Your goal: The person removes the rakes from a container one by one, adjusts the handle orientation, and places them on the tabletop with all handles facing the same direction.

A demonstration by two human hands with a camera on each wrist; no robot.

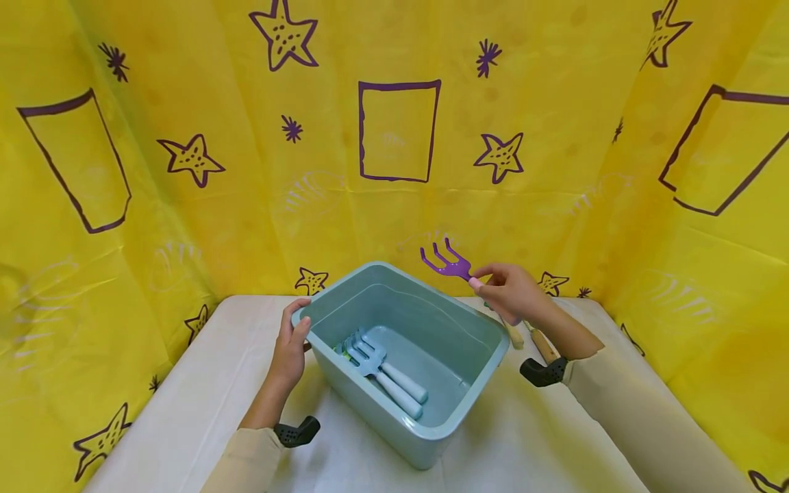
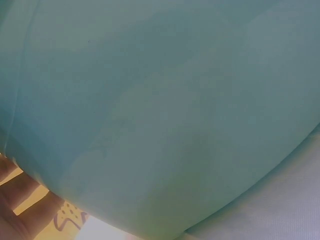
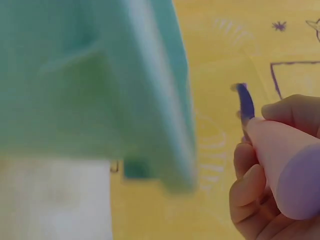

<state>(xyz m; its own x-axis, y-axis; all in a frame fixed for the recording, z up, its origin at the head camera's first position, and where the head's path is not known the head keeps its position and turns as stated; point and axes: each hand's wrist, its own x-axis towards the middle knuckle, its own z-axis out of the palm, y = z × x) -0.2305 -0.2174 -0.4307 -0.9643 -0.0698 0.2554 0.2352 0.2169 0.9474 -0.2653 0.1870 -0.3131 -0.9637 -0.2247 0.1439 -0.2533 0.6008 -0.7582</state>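
A blue-green plastic bin (image 1: 376, 411) stands on the table, turned at an angle. My left hand (image 1: 293, 339) grips its rim at the left corner, thumb over the edge; the left wrist view is mostly filled by the bin's wall (image 2: 165, 110). Inside lie light-blue garden hand tools, among them a hand fork (image 1: 370, 359) with a pale handle, and a bit of green shows beside them. Above the bin's far right side, my right hand (image 1: 510, 294) holds up a purple three-pronged hand rake (image 1: 457, 268) by its pink handle (image 3: 290, 160), prongs pointing up and left.
On the white table (image 1: 203, 411), right of the bin, lie a tool with a wooden handle (image 1: 544, 346) and another with a pale handle (image 1: 515, 337), partly hidden under my right arm. A yellow sheet (image 1: 394, 226) with purple drawings hangs behind and at both sides.
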